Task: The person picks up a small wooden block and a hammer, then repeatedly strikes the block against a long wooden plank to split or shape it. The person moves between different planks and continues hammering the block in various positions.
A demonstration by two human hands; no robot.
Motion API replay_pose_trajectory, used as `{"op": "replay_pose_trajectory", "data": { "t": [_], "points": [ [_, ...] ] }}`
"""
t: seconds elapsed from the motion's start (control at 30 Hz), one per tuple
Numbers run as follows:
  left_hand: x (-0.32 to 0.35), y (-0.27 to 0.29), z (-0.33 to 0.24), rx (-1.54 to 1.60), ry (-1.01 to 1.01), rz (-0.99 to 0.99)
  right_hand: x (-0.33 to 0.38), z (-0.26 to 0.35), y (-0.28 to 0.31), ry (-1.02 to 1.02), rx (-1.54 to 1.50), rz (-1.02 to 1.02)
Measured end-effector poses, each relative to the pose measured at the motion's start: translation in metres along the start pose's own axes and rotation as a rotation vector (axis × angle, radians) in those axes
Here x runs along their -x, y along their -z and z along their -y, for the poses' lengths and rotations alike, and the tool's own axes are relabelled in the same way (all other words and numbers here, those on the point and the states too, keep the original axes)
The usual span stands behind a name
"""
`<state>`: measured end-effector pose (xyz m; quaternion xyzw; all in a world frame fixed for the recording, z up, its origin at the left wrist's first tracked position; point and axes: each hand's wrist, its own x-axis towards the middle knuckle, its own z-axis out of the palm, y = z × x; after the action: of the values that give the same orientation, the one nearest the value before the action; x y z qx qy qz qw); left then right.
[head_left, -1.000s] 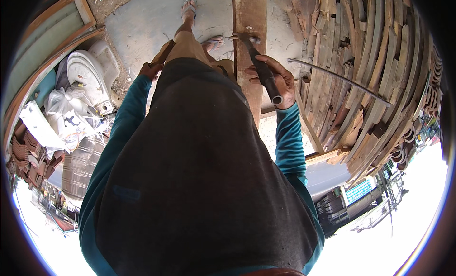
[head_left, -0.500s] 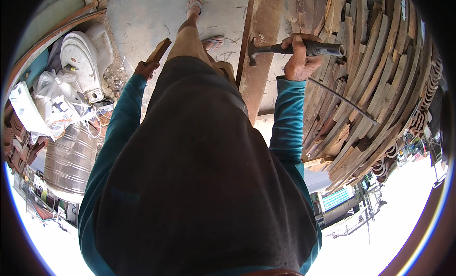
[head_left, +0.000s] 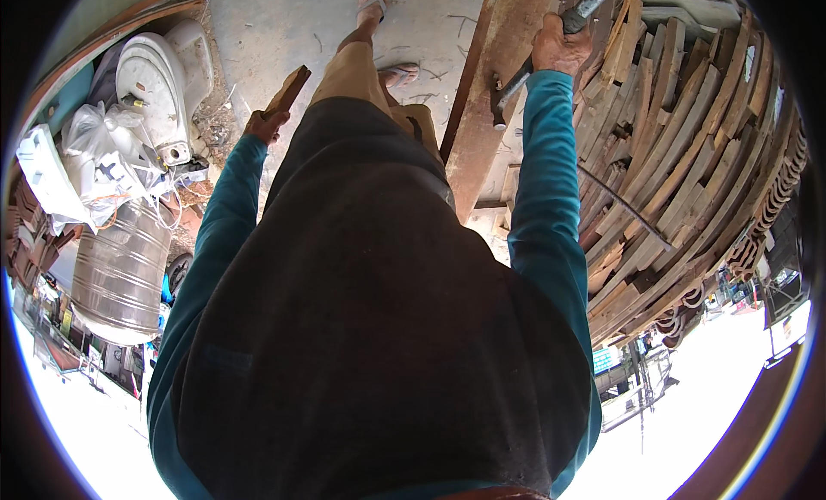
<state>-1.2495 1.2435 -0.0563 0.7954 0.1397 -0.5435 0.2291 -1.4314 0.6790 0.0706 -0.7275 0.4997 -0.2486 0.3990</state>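
Observation:
My left hand is closed round the lower end of a short brown wood piece, which points up and to the right. On the other side, my right hand grips a hammer by its dark handle. The hammer's metal head hangs down to the left, in front of a long brown wooden beam. Whether the head touches the beam I cannot tell. Part of the handle is hidden by my fingers, and its pale end sticks out at the upper right.
A tall stack of wooden strips fills the right side, with a thin metal rod by it. Bent nails or scraps lie on the concrete floor. At left are a white toilet, plastic bags and a ribbed metal tank.
My right hand has moved up and slightly right, and the hammer has tilted so its head hangs lower. The left hand still holds the wood piece. The view has shifted a little.

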Motion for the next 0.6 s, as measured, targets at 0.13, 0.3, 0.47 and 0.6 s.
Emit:
{"op": "replay_pose_trajectory", "data": {
  "t": [0.13,0.3,0.47,0.6],
  "points": [
    [0.003,0.005,-0.011,0.001,-0.021,-0.041,0.066,0.038,0.034,-0.141,-0.270,-0.159],
    [-0.011,0.010,-0.037,-0.075,-0.045,-0.020,0.118,0.069,0.094,0.137,-0.482,-0.333],
    [-0.012,-0.008,-0.079,-0.112,-0.137,0.010,0.135,0.086,0.156,0.192,-0.607,-0.401],
    [0.009,-0.032,-0.121,-0.128,-0.267,0.041,0.163,0.026,0.146,-0.228,-0.414,-0.338]
  ]
}}
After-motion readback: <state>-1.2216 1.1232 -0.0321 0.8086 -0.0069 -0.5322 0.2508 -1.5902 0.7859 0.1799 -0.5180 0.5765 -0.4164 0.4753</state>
